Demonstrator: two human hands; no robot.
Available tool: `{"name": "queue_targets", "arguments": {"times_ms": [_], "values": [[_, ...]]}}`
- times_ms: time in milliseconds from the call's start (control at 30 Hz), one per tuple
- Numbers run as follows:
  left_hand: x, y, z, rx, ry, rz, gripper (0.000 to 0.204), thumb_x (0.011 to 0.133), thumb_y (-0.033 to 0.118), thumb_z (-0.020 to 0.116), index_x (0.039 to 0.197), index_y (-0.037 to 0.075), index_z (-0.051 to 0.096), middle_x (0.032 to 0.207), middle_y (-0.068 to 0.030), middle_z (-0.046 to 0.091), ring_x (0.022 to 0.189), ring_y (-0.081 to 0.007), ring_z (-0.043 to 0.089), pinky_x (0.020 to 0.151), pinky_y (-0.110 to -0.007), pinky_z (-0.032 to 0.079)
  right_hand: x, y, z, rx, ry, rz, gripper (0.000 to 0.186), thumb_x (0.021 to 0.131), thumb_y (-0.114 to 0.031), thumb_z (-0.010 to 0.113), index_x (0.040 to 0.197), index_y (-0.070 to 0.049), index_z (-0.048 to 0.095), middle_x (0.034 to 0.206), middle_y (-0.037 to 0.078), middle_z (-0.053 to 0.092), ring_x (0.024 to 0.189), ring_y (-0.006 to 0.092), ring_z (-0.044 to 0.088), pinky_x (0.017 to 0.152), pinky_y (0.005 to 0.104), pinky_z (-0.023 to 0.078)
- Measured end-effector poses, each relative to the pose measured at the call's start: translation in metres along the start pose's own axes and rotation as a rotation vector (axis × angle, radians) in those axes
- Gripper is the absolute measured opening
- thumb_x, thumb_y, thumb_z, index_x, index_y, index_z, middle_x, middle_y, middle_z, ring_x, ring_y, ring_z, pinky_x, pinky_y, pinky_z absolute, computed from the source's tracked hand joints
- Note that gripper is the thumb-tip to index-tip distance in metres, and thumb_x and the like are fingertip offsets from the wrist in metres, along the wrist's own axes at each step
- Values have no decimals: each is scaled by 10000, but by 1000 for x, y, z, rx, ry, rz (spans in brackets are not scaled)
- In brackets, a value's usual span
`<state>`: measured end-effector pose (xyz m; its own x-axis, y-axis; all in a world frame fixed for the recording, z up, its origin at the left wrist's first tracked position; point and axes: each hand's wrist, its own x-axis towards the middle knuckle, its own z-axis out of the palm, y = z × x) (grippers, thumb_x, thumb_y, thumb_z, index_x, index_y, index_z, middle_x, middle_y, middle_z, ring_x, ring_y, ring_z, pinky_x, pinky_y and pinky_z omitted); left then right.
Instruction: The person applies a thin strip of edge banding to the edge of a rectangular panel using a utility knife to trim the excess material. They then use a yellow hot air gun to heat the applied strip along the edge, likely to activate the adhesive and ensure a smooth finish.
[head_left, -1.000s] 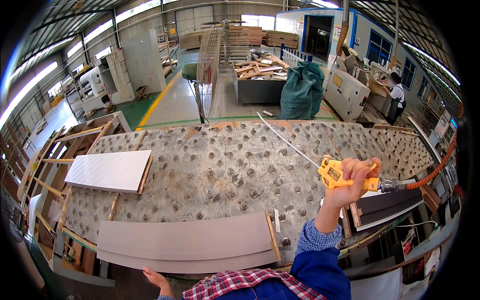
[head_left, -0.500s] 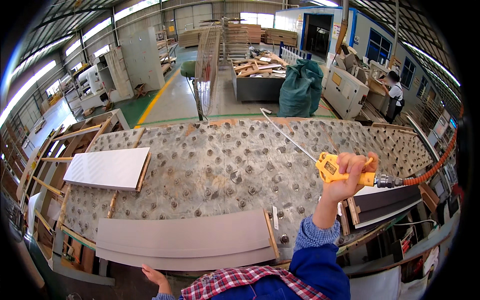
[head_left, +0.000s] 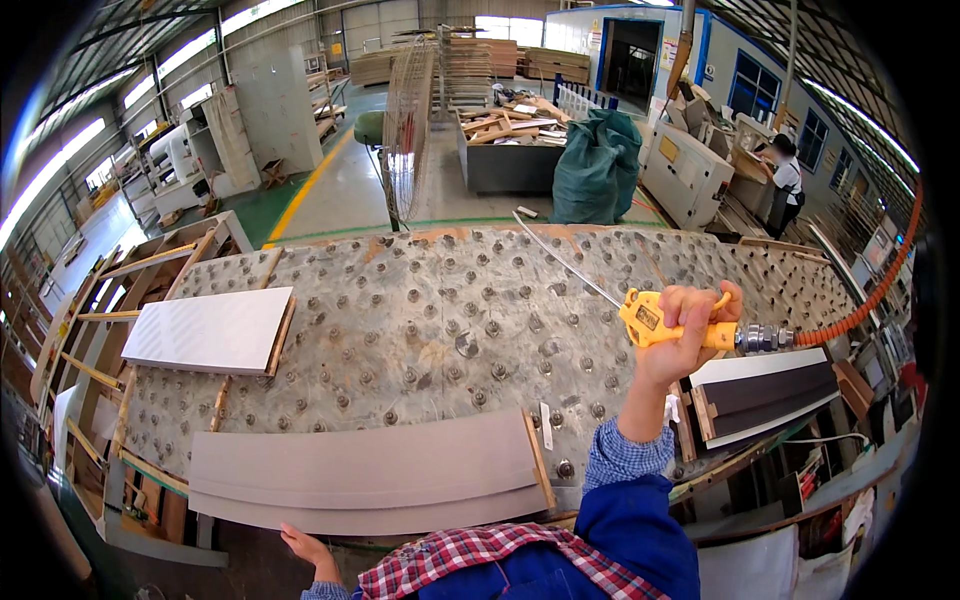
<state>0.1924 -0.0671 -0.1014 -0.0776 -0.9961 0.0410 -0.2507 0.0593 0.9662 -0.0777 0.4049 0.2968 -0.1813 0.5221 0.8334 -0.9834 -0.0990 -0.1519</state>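
My right hand (head_left: 676,335) grips a yellow air blow gun (head_left: 645,317) with a long bent metal nozzle (head_left: 565,262) and an orange coiled hose (head_left: 855,320), held above the ball-studded table (head_left: 450,300). My left hand (head_left: 308,548) is low, at the front edge of a stacked grey-beige panel piece (head_left: 360,470), its fingers slightly bent and apart; whether they touch the edge I cannot tell. A white panel (head_left: 205,328) lies on wood strips at the left. Dark and white boards (head_left: 765,395) lie at the right of my raised hand.
Beyond the table stand a green sack (head_left: 595,170), a bin of wood offcuts (head_left: 505,165), a green-posted stand (head_left: 370,130) and stacked boards (head_left: 560,65). A person (head_left: 785,175) works at a machine (head_left: 680,170) at the back right. Wooden frames (head_left: 100,370) border the left.
My right hand, with the blow gun, has shifted up and to the left in the picture. The surrounding scene sits slightly higher and further left in the view too.
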Motion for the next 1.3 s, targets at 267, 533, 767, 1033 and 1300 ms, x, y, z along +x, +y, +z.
{"name": "queue_targets", "arguments": {"times_ms": [267,533,767,1033,1300], "values": [[1,0,-1,43,-11,-19,590,1000,475,419,1213,-63,530,1125,-239,611,977,-346,599,866,-402,479,-1,0,1,9,22,51,295,945,-82,533,1205,-12,410,686,-5,452,527,72,410,544,254,399],[4,-4,-2,-17,-43,-44,585,1012,416,429,1286,-99,472,1225,-267,569,1060,-335,580,915,-379,467,-3,2,-4,-27,0,113,267,962,-96,538,1197,-25,434,671,-8,445,536,67,390,545,245,371],[2,-6,-2,-94,-39,8,590,1008,426,430,1281,-95,480,1230,-266,563,1062,-336,576,931,-380,457,-11,8,-22,-133,-36,190,255,950,-79,570,1170,-17,456,658,-18,431,537,57,385,532,218,349],[9,-11,-3,-6,-29,-13,597,1003,449,427,1238,-93,510,1190,-252,579,1020,-332,580,892,-394,469,-19,12,-33,-255,-66,258,269,946,-71,567,1188,-17,461,726,-3,471,572,58,417,534,210,353],[9,-11,-3,-54,-60,-33,597,1005,454,418,1264,-78,496,1218,-236,567,1035,-326,574,907,-382,468,-17,10,-35,-329,-68,246,267,947,-71,564,1186,-18,454,693,-5,457,582,52,409,538,208,342]]}}
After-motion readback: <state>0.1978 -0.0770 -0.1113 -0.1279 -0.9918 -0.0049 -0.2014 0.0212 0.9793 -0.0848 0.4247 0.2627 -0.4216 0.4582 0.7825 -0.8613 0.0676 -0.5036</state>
